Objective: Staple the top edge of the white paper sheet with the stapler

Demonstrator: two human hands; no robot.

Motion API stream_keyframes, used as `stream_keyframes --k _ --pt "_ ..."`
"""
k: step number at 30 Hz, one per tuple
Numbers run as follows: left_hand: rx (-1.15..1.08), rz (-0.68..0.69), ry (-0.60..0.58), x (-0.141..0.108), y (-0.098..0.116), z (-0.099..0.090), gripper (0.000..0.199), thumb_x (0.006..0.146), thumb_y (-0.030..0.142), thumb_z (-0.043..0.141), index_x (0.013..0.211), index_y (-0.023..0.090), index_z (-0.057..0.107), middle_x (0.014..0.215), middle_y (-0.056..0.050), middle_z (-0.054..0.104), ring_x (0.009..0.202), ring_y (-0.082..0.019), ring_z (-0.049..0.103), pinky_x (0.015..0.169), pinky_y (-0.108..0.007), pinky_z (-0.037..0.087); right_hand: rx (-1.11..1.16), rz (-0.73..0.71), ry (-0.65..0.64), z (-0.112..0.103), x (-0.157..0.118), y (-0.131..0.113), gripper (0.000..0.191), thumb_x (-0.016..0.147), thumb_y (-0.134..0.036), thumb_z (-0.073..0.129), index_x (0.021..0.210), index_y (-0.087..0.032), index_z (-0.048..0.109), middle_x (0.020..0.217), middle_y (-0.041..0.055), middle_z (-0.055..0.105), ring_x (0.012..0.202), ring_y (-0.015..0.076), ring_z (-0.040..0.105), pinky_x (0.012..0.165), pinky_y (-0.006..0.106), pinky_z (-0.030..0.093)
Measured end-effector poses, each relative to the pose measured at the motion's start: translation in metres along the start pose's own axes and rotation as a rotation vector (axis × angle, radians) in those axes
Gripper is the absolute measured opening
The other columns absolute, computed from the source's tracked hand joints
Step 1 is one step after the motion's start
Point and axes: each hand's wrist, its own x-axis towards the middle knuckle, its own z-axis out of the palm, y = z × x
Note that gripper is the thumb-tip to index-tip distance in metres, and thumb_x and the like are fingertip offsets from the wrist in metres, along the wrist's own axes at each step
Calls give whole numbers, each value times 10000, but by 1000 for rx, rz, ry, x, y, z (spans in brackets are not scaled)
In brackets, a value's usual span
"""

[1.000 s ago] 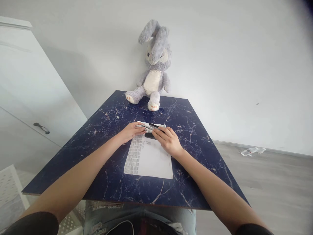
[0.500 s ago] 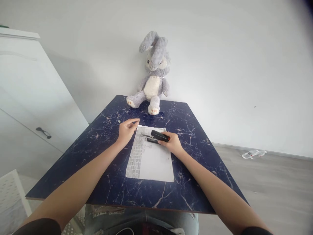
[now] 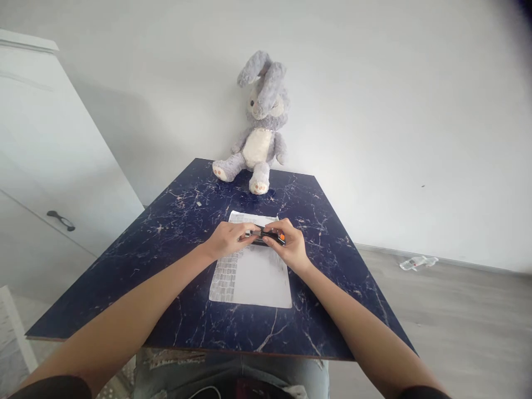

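Note:
A black stapler (image 3: 272, 237) with an orange part at its right end is held low over a sheet of paper (image 3: 261, 277). My right hand (image 3: 293, 244) grips the stapler's right end, with thumb and fingers on either side. At the opposite end, my left hand (image 3: 228, 239) has its thumb and fingers closed around the left part, where a bit of silver metal shows. Fingers hide much of the stapler, so whether a small piece is also pinched in the left hand is unclear. Printed or written rows fill the paper's left side.
A grey plush rabbit (image 3: 260, 144) sits at the back of the dark blue marbled table (image 3: 166, 288), against the wall. One small pale scrap (image 3: 198, 203) lies left of the paper. A white cabinet (image 3: 54, 149) stands at the left; a clear plastic item (image 3: 418, 263) lies on the floor.
My left hand has moved right and down from beside the paper's top edge onto the stapler. The stapler, spread apart before, is now mostly covered by both hands.

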Motion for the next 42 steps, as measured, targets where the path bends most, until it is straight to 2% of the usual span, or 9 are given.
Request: stream_keyframes --k 7,14,21,26,28,33,35,37,42 --pt "10 -28 -69 0 4 1 277 994 489 628 1120 269 741 677 -1 716 630 -167 697 710 -277 536 37 53 -18 7 -1 3 171 912 -390 771 1039 -280 740 978 49 736 867 221 612 816 391 549" --pt "-27 -45 -42 0 6 2 268 973 485 666 1099 263 746 808 -20 784 647 -169 707 731 -306 555 39 28 16 6 -1 1 115 939 -352 738 1026 -278 745 950 45 741 839 215 627 784 388 545" --pt "-40 -33 -35 1 6 1 191 1004 408 622 1047 261 737 987 -42 816 693 -172 723 757 -321 565 3 -11 -27 9 -2 -1 99 971 -308 671 1019 -282 754 939 38 746 852 219 646 770 384 555" --pt "85 21 73 4 -6 -2 184 1024 374 583 1038 239 707 783 2 770 527 -117 633 605 -261 493 -120 -63 44 6 0 6 92 969 -257 650 975 -259 742 919 51 751 885 239 648 813 419 552" --pt "126 55 109 5 -10 -2 174 1034 349 561 1039 230 689 699 27 724 496 -101 611 566 -237 464 -121 -149 -49 1 2 10 98 977 -250 644 991 -253 741 951 53 768 909 244 670 872 451 546" --pt "177 154 210 5 -15 1 121 1044 295 550 1034 217 641 698 50 704 483 -76 597 526 -208 427 45 -399 -559 -11 5 11 104 1003 -229 658 1044 -236 754 1030 47 795 918 211 695 930 438 517" --pt "176 153 208 5 -15 2 105 1044 286 548 1035 217 628 748 44 725 498 -72 603 540 -204 439 70 -437 -691 -12 6 10 121 1011 -223 659 1077 -234 760 1054 39 800 916 197 680 910 412 507" --pt "176 162 202 5 -15 3 86 1042 269 552 1037 217 620 776 43 735 503 -68 603 552 -202 444 60 -462 -762 -11 6 11 131 1015 -237 664 1095 -232 767 1083 36 802 925 194 662 902 399 496" --pt "179 157 194 4 -15 3 77 1032 251 556 1025 219 626 794 46 741 507 -65 602 560 -202 435 -23 -491 -809 -4 3 17 160 1020 -255 660 1123 -223 778 1106 45 803 939 212 627 887 396 484"
